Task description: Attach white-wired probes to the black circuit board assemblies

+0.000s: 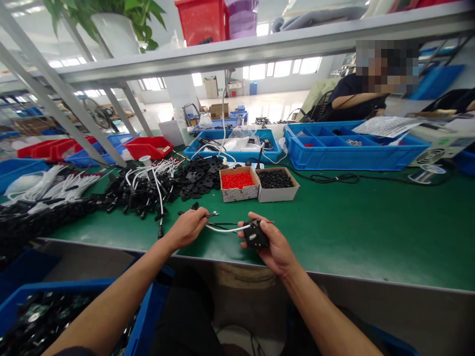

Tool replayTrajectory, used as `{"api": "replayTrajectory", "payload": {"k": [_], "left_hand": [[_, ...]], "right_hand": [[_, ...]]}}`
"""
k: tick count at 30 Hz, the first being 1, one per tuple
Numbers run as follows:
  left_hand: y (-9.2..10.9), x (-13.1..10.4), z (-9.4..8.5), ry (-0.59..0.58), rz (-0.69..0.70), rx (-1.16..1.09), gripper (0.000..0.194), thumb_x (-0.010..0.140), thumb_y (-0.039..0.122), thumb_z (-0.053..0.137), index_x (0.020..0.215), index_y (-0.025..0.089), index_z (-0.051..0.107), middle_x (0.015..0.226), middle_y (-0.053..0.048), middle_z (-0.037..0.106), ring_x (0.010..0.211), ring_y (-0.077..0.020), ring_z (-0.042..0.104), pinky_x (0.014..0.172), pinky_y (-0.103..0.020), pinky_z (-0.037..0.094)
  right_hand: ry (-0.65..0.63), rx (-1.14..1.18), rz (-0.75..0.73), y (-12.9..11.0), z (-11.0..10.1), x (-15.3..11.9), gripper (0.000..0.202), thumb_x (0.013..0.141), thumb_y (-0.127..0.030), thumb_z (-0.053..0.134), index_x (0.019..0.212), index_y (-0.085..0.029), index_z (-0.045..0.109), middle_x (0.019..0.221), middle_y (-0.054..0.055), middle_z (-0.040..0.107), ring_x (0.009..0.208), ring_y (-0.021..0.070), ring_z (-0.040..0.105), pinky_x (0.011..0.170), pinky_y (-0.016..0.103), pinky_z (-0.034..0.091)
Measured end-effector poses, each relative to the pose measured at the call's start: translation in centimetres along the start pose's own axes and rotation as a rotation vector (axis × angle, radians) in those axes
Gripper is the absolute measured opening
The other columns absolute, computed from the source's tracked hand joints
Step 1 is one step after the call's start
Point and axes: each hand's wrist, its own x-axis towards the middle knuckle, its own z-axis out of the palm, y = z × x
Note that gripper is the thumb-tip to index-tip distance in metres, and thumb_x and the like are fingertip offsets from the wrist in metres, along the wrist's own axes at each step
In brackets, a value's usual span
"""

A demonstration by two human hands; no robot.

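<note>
In the head view, the landmark is the black housing (pixel 256 234), one squarish piece, held in the curled fingers of the right hand (pixel 278 249), which hide its edge; left of the housing, the left hand (pixel 188 227) has fingers pinched nearly closed on the white cable (pixel 226 229), whose end is hard to make out; beyond the housing stand two cardboard boxes, one with small red pieces (pixel 237 181), one with small black pieces (pixel 275 179); below it to the left, one blue plastic bin (pixel 70 287) is cut off by the frame
</note>
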Motion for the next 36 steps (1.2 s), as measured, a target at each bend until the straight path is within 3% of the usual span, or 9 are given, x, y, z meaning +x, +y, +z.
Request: {"api": "replayTrajectory", "payload": {"k": [2,5,8,11,14,19,28,36], "left_hand": [[-0.1,-0.6,-0.2,-0.052,-0.043,0.042,0.024,0.098,0.035,0.034,0.100,0.020,0.053,0.080,-0.002,0.059,0.075,-0.0173,0.057,0.071,-0.028,0.039],[0.9,-1.9,-1.5,-0.211,-0.138,-0.140,0.024,0.098,0.037,0.033,0.102,0.020,0.050,0.075,0.002,0.059,0.064,-0.0136,0.057,0.063,-0.025,0.040],[2.8,-2.8,-2.1,-0.342,-0.162,-0.323,0.022,0.096,0.037,0.039,0.094,0.019,0.052,0.081,0.001,0.063,0.066,-0.0114,0.060,0.062,-0.022,0.043],[4.8,-3.2,-0.8,-0.321,-0.179,-0.553,0.024,0.094,0.038,0.044,0.091,0.016,0.053,0.079,0.000,0.061,0.064,-0.0097,0.058,0.059,-0.020,0.043],[6.3,-3.4,1.6,-0.279,-0.253,-0.813,0.032,0.093,0.047,0.047,0.093,0.015,0.052,0.069,0.002,0.055,0.050,-0.0061,0.046,0.046,-0.017,0.033],[7.3,-3.5,4.4,-0.176,-0.326,-1.078,0.037,0.090,0.052,0.053,0.092,0.015,0.049,0.062,0.004,0.050,0.042,-0.0035,0.033,0.039,-0.016,0.022],[7.4,-3.4,4.7,-0.194,-0.265,-1.073,0.038,0.091,0.051,0.055,0.084,0.013,0.049,0.059,0.004,0.049,0.043,-0.0022,0.033,0.041,-0.014,0.022],[8.0,-3.2,5.7,-0.178,-0.308,-1.151,0.043,0.087,0.054,0.058,0.080,0.014,0.046,0.057,0.005,0.042,0.045,-0.0035,0.030,0.044,-0.016,0.021]], "right_hand": [[0.022,-0.006,-0.018,0.0,-0.1,0.0,0.067,0.085,-0.053,0.064,0.137,-0.018,0.039,0.125,0.015,0.052,0.098,0.0214,0.064,0.072,0.033,0.058],[0.057,-0.017,-0.049,-0.2,-0.3,0.1,0.069,0.084,-0.053,0.066,0.137,-0.017,0.040,0.125,0.016,0.052,0.097,0.0211,0.064,0.070,0.031,0.059],[0.067,-0.039,-0.055,-0.1,-0.1,0.2,0.069,0.083,-0.053,0.068,0.136,-0.016,0.043,0.123,0.016,0.053,0.095,0.0203,0.064,0.069,0.029,0.059],[0.053,-0.059,-0.045,0.5,0.4,0.1,0.069,0.082,-0.053,0.068,0.135,-0.015,0.046,0.121,0.014,0.055,0.091,0.0182,0.064,0.068,0.028,0.059],[0.042,-0.063,-0.037,1.2,0.8,-0.1,0.069,0.082,-0.052,0.069,0.136,-0.015,0.047,0.122,0.013,0.054,0.090,0.0172,0.063,0.067,0.028,0.059],[0.058,-0.050,-0.027,1.7,0.9,-0.4,0.071,0.083,-0.054,0.066,0.138,-0.015,0.045,0.121,0.014,0.055,0.083,0.0155,0.062,0.066,0.028,0.058],[0.040,-0.019,-0.010,1.6,0.9,-0.7,0.067,0.085,-0.054,0.064,0.137,-0.017,0.044,0.125,0.014,0.053,0.086,0.0171,0.063,0.067,0.029,0.057],[-0.002,-0.069,0.004,1.6,0.8,-0.7,0.062,0.087,-0.053,0.062,0.134,-0.015,0.047,0.125,0.015,0.052,0.085,0.0151,0.063,0.066,0.027,0.058]]}}
